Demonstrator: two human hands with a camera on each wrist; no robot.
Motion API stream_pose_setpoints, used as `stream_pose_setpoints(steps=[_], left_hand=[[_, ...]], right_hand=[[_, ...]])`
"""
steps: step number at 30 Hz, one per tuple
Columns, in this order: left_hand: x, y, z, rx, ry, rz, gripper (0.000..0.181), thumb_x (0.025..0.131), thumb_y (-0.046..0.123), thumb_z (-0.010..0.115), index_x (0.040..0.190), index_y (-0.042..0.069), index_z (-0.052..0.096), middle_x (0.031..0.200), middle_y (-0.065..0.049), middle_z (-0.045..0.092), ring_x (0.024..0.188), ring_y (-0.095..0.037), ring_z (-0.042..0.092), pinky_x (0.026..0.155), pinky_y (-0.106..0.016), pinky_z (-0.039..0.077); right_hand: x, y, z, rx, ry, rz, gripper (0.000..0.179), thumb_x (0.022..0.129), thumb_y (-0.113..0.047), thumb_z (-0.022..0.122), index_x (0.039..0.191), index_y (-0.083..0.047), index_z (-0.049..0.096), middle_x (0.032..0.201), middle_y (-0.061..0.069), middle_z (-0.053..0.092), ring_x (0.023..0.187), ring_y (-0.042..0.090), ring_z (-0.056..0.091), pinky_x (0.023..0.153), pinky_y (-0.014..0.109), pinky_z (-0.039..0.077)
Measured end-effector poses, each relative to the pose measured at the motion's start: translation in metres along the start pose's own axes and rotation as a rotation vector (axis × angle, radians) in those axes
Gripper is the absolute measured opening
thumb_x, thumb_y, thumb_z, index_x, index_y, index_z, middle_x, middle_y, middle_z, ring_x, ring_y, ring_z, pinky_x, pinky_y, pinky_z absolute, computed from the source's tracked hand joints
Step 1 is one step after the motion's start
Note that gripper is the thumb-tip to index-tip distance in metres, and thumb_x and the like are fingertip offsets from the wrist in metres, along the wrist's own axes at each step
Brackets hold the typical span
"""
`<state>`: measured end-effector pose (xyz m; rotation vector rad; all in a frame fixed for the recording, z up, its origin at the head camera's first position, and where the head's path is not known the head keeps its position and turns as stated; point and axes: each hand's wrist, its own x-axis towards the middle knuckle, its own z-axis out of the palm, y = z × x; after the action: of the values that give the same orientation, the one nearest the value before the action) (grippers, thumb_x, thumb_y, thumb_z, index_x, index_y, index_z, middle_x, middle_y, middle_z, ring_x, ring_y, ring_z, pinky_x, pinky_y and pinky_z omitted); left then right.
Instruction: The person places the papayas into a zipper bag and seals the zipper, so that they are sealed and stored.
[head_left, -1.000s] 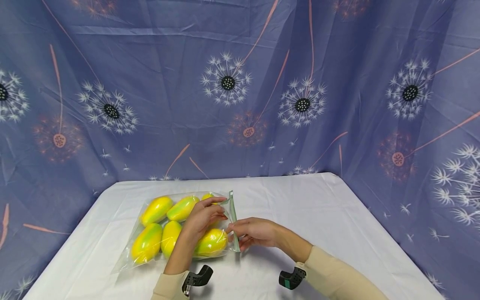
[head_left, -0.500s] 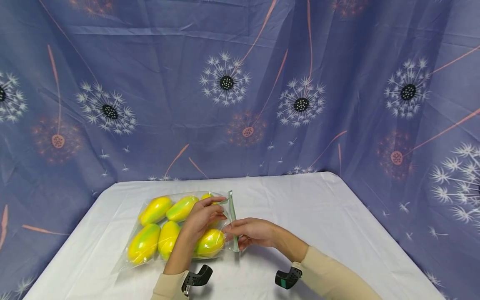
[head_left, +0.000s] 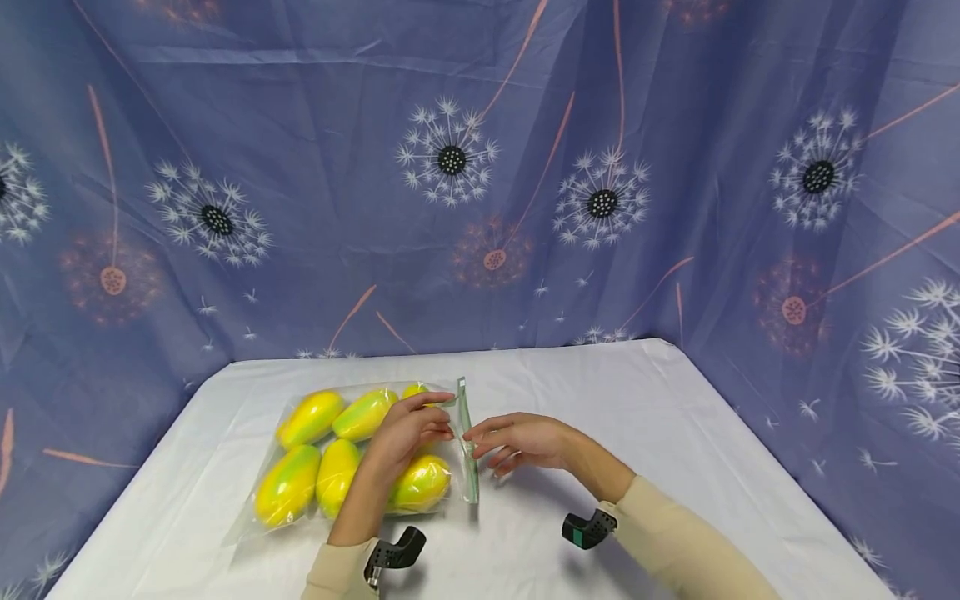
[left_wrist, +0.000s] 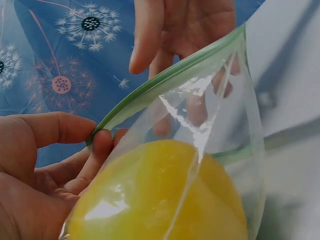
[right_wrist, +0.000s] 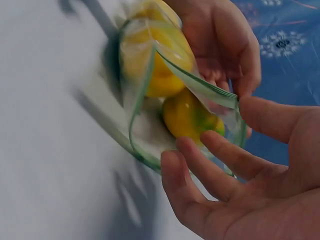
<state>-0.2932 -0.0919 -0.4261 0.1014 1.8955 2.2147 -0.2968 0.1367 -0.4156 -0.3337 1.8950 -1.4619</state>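
Observation:
A clear zip bag [head_left: 251, 518] with a green zip strip [head_left: 472, 475] lies on the table, its mouth facing right. Several yellow-green mangoes [head_left: 288, 486] fill it. My left hand [head_left: 405, 437] reaches over the bag; in the left wrist view, its thumb and fingers pinch the zip edge [left_wrist: 150, 86] at one side. Loosely spread, the fingers of my right hand [head_left: 528, 442] are right at the mouth. The right wrist view shows the mouth gaping, with a mango [right_wrist: 187, 117] just inside and my right thumb [right_wrist: 265, 117] at the rim.
A white cloth [head_left: 615, 400] covers the table. Behind it and at both sides hangs a blue curtain [head_left: 337, 208] with dandelion prints. Black wrist devices [head_left: 588, 529] sit on both sleeves.
My right hand has come off the lower part of the zip edge, rising and drawing slightly right as its fingers spread. The left hand keeps its place. The lower mangoes have shifted slightly left.

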Motion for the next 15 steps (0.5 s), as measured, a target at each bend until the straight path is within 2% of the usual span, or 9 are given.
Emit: stream_pose_setpoints(steps=[5, 12, 15], left_hand=[[0.002, 0.003, 0.001, 0.047, -0.068, -0.041, 0.049, 0.094, 0.005, 0.062, 0.140, -0.007, 0.053, 0.087, -0.009, 0.069, 0.078, -0.021, 0.070, 0.079, -0.031, 0.062], [0.002, 0.007, 0.001, 0.133, -0.089, -0.090, 0.047, 0.096, 0.008, 0.060, 0.141, -0.005, 0.054, 0.104, -0.021, 0.073, 0.082, -0.021, 0.073, 0.075, -0.029, 0.062], [0.003, 0.008, 0.000, 0.183, -0.108, -0.119, 0.048, 0.096, 0.010, 0.059, 0.142, -0.004, 0.053, 0.108, -0.022, 0.072, 0.084, -0.022, 0.073, 0.074, -0.029, 0.062]], right_hand=[[-0.002, 0.000, -0.012, 0.007, 0.034, -0.018, 0.047, 0.101, -0.023, 0.058, 0.142, 0.000, 0.055, 0.131, 0.025, 0.062, 0.100, 0.029, 0.067, 0.089, 0.044, 0.059], [0.000, 0.001, -0.019, 0.018, 0.082, -0.012, 0.049, 0.101, -0.022, 0.057, 0.144, 0.001, 0.052, 0.134, 0.028, 0.060, 0.100, 0.030, 0.068, 0.093, 0.045, 0.058], [0.000, 0.001, -0.021, 0.028, 0.105, -0.014, 0.050, 0.101, -0.021, 0.057, 0.145, 0.002, 0.051, 0.133, 0.028, 0.060, 0.097, 0.027, 0.068, 0.093, 0.045, 0.059]])
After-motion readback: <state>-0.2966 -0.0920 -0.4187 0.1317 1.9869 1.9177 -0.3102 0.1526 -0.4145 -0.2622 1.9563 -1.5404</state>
